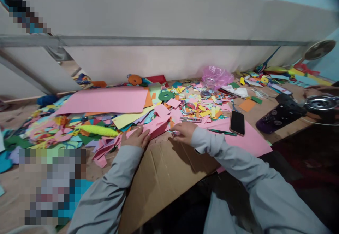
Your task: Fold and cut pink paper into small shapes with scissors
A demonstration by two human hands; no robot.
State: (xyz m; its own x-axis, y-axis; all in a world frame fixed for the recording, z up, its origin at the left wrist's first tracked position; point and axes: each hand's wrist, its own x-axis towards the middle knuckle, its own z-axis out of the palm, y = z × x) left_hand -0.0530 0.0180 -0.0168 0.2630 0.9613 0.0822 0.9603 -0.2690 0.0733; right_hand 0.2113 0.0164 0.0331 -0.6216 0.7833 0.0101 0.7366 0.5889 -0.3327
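Observation:
A folded pink paper (158, 127) stands partly raised at the far edge of a brown cardboard sheet (165, 170). My left hand (135, 137) holds its left end, fingers over the paper. Just right of it, my right hand (184, 132) is bent with fingers curled together. Something small and shiny shows at these fingertips, too little to name. Behind the right hand lies a small pair of snips (190, 120). A green pen (221, 132) and a black phone (237, 123) rest on a pink sheet (251, 138) beside my right sleeve.
Paper scraps (209, 108) cover the table, with a tape roll (188, 107) among them. Large pink sheets (106, 100) lie at back left. A yellow yarn bundle (99, 130) is left of my hands. At right are a dark tumbler (279, 113) and another person's hand (315, 91).

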